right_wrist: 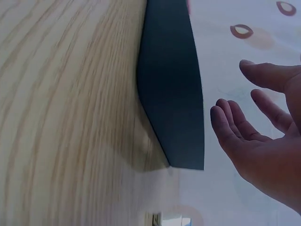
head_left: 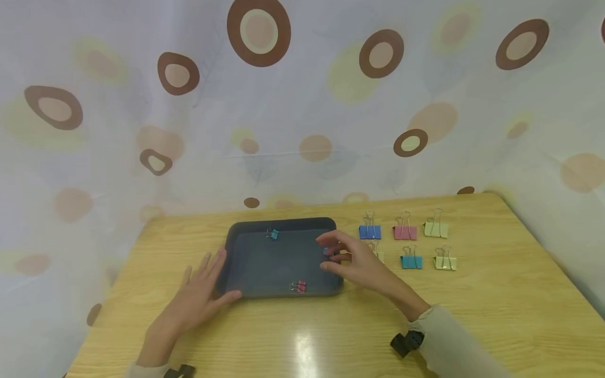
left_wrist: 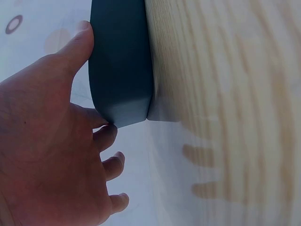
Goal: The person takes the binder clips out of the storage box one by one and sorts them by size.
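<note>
**A:** ok so from the head view, the dark grey tray (head_left: 283, 262) sits in the middle of the wooden tabletop (head_left: 496, 304). The left hand (head_left: 198, 299) lies flat against the tray's left edge, fingers straight and spread, thumb along the near corner. It isn't gripping anything, just touching the rim

**B:** yeah, and the left wrist view backs that up closer in: thumb (left_wrist: 75, 47) pressed along the tray wall (left_wrist: 120, 61), the other fingers loosely bent just under the corner, nothing held

**A:** the right hand (head_left: 354, 260) hovers over the tray's right end, fingers relaxed and a bit curled. There's a small blue clip (head_left: 327, 252) right at the fingertips, but I can't tell from the head view whether it's pinched or just lying there

**B:** the right wrist view doesn't settle it either. You see the right hand (right_wrist: 263, 141) with its fingers apart and open, next to the tray (right_wrist: 174, 94), and no clip in sight at all

**A:** only the head view shows the rest: a light blue clip (head_left: 272, 234) near the tray's far edge, a pink clip (head_left: 298, 286) near its near edge, and to the right of the tray two rows of bigger clips on the tabletop, including a blue one (head_left: 369, 231), a pink one (head_left: 405, 231) and a teal one (head_left: 411, 261)
</note>
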Tool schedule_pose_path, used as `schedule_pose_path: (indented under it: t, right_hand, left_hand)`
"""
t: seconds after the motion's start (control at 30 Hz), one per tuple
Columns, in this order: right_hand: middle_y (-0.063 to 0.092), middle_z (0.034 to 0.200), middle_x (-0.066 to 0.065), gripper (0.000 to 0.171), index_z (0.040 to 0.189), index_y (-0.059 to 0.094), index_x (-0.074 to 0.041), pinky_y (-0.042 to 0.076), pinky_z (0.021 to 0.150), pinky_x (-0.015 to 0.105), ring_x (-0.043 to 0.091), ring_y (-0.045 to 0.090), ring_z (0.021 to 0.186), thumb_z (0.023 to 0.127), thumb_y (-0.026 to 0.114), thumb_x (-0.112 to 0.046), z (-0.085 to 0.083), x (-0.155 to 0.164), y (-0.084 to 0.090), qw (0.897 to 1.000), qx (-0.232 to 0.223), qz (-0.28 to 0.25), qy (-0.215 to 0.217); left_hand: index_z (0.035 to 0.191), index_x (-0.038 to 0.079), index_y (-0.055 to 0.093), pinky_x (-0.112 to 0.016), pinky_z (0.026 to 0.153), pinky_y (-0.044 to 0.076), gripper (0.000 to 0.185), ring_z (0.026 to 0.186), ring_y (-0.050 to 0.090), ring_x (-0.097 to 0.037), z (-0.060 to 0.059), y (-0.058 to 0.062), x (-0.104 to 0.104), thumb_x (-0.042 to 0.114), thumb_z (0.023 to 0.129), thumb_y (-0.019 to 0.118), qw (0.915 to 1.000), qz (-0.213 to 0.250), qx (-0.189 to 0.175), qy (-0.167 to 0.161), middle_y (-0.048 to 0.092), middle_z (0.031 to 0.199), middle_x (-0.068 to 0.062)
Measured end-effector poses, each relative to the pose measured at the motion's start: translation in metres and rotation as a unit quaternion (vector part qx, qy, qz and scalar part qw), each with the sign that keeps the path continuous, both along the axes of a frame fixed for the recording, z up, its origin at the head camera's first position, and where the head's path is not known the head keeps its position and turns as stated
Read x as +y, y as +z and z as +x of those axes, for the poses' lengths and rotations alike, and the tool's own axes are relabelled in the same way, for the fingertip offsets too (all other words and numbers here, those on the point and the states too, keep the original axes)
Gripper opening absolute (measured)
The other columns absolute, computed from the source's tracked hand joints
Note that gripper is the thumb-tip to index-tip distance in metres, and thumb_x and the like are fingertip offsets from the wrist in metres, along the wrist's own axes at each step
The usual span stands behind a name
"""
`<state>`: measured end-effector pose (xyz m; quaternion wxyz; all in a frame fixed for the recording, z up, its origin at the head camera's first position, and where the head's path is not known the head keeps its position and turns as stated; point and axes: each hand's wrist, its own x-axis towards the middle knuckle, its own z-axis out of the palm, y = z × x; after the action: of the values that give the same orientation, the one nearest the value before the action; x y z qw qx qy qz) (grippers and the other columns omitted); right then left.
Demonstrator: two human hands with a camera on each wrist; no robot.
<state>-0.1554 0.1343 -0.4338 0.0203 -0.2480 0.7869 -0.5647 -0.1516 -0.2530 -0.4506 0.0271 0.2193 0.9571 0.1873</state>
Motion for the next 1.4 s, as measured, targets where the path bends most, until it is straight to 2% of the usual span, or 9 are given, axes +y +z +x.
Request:
schedule_pose_path:
  t: [0.2, 0.43, 0.67, 1.0, 1.3, 1.4]
  right_hand:
    - [0.059, 0.133, 0.021, 0.051, 0.139, 0.056, -0.006, 0.057, 0.093, 0.042, 0.037, 0.064, 0.112, 0.092, 0.076, -0.003, -0.012, -0.023, -0.005, 0.996, 0.010, 0.081, 0.042]
    - [0.063, 0.123, 0.014, 0.050, 0.134, 0.058, -0.004, 0.056, 0.089, 0.044, 0.030, 0.063, 0.108, 0.089, 0.079, -0.003, -0.020, -0.037, -0.008, 0.981, 0.021, 0.171, 0.088]
    - [0.066, 0.114, 0.008, 0.033, 0.118, 0.067, -0.006, 0.056, 0.092, 0.036, 0.025, 0.064, 0.103, 0.088, 0.077, 0.004, -0.021, -0.048, -0.013, 0.965, 0.043, 0.227, 0.123]
    - [0.066, 0.099, -0.002, 0.016, 0.100, 0.077, -0.011, 0.056, 0.081, 0.026, 0.013, 0.064, 0.091, 0.089, 0.078, 0.001, -0.025, -0.058, -0.019, 0.959, 0.054, 0.250, 0.118]
    - [0.073, 0.089, -0.003, 0.018, 0.089, 0.074, -0.010, 0.057, 0.076, 0.021, 0.006, 0.068, 0.081, 0.087, 0.075, 0.008, -0.024, -0.061, -0.022, 0.974, 0.005, 0.184, 0.132]
    - [0.073, 0.089, -0.004, 0.018, 0.089, 0.074, -0.011, 0.058, 0.075, 0.023, 0.006, 0.068, 0.081, 0.089, 0.075, 0.006, -0.021, -0.059, -0.022, 0.980, -0.004, 0.160, 0.119]
  left_hand:
    - [0.164, 0.004, 0.016, -0.076, 0.115, 0.004, 0.098, 0.154, 0.011, -0.046, -0.001, -0.002, -0.002, 0.059, 0.097, 0.062, 1.0000, 0.003, 0.002, 0.001, 0.017, 0.170, -0.015]
    - [0.165, 0.005, 0.014, -0.076, 0.115, 0.004, 0.099, 0.154, 0.010, -0.046, -0.004, -0.005, -0.002, 0.060, 0.097, 0.062, 1.0000, 0.005, 0.005, -0.001, 0.016, 0.170, -0.014]
    - [0.164, 0.004, 0.016, -0.077, 0.115, 0.004, 0.099, 0.154, 0.011, -0.046, -0.005, -0.004, 0.000, 0.060, 0.096, 0.062, 1.0000, 0.002, 0.005, -0.002, 0.016, 0.170, -0.014]
    - [0.164, 0.004, 0.016, -0.077, 0.115, 0.004, 0.100, 0.154, 0.012, -0.047, -0.005, -0.002, -0.001, 0.061, 0.096, 0.062, 0.9999, 0.000, 0.010, 0.000, 0.016, 0.170, -0.014]
    - [0.164, 0.003, 0.017, -0.077, 0.114, 0.004, 0.100, 0.153, 0.012, -0.047, -0.004, -0.003, -0.002, 0.060, 0.096, 0.063, 0.9999, 0.004, 0.012, -0.001, 0.017, 0.170, -0.015]
    - [0.164, 0.003, 0.018, -0.078, 0.114, 0.005, 0.100, 0.153, 0.012, -0.047, -0.004, -0.004, -0.003, 0.060, 0.096, 0.063, 0.9999, 0.004, 0.012, -0.002, 0.017, 0.169, -0.015]
